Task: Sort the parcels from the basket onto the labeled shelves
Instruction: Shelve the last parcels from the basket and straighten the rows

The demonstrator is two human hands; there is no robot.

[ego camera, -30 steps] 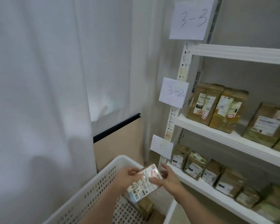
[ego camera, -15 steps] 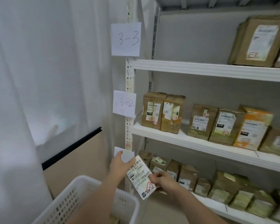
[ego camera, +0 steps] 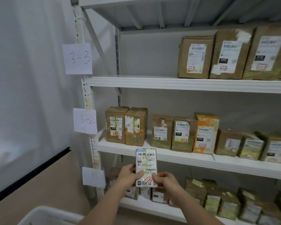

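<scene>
While both hands (ego camera: 128,175) (ego camera: 165,180) pinched the parcel (ego camera: 146,167) at lower centre, matching its red sticker (ego camera: 148,181) to a shelf tag (ego camera: 78,58) seemed wise.

parcel (ego camera: 146,167) | white-labelled, upright (red-edged sticker) | before "3-2" shelf (ego camera: 169,155)

I hold a small parcel (ego camera: 146,167) upright before the shelves, my left hand (ego camera: 128,175) gripping its left edge, my right hand (ego camera: 165,181) pinching its lower right corner. Sign "3-2" (ego camera: 85,121) hangs above my left hand; the basket (ego camera: 45,215) sits below it.
</scene>
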